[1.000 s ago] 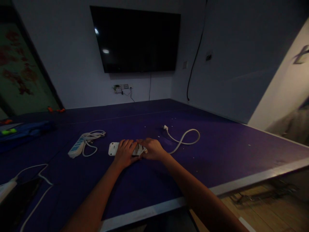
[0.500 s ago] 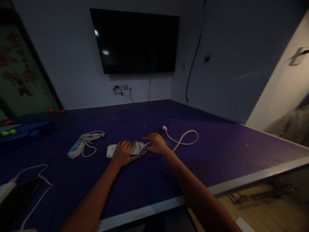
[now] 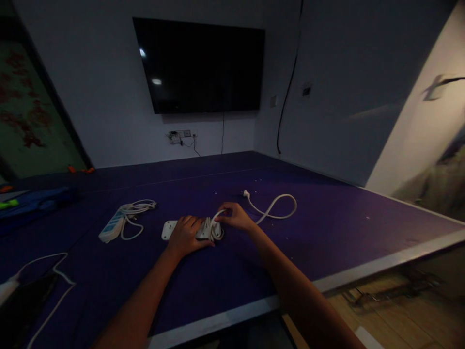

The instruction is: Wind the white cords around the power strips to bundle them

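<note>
In the head view, 2 bare hands work at 1 white power strip (image 3: 169, 230) that lies at the near middle of the purple tabletop (image 3: 232, 276). The left hand (image 3: 186, 233) lies over it, fingers and thumb closed about its body; the right hand (image 3: 236, 217) pinches its 1 white cord (image 3: 219, 213) between thumb and fingers, just above the right end, where several turns, too bunched to count, wrap the strip. The cord's remainder makes 1 loop to the right, ending in 1 plug (image 3: 246, 194). To the left lies 1 blue-and-white power strip (image 3: 113, 226); on the far wall hangs 1 television (image 3: 199, 68).
</note>
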Available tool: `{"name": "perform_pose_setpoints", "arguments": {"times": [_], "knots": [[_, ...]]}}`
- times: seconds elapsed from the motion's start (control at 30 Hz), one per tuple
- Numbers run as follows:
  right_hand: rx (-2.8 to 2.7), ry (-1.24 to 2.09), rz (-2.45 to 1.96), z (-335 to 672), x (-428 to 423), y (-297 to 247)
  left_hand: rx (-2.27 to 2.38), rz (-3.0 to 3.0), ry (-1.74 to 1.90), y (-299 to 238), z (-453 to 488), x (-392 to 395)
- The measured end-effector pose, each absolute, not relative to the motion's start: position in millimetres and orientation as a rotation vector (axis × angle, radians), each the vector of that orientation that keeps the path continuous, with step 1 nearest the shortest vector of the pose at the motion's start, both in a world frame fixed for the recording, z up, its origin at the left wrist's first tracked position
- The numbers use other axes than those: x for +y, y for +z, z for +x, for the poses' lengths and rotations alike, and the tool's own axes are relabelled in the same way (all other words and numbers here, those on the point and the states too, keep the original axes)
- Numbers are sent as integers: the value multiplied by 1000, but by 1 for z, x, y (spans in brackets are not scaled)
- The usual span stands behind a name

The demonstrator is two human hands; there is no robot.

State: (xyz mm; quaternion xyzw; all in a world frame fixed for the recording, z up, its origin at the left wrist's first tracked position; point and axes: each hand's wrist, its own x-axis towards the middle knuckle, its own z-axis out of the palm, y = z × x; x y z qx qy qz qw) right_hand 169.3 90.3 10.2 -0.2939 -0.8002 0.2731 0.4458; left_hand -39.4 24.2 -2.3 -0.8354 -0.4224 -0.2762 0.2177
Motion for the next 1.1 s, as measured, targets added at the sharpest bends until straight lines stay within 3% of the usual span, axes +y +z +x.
{"name": "perform_pose_setpoints", "arguments": {"times": [0.53, 1.1], "knots": [[-1647, 1362, -645, 162, 91, -1, -963, -2288, -842, -2, -22, 12], [-1475, 1623, -636, 158, 88, -6, -869, -2252, -873, -2, -17, 1]]}}
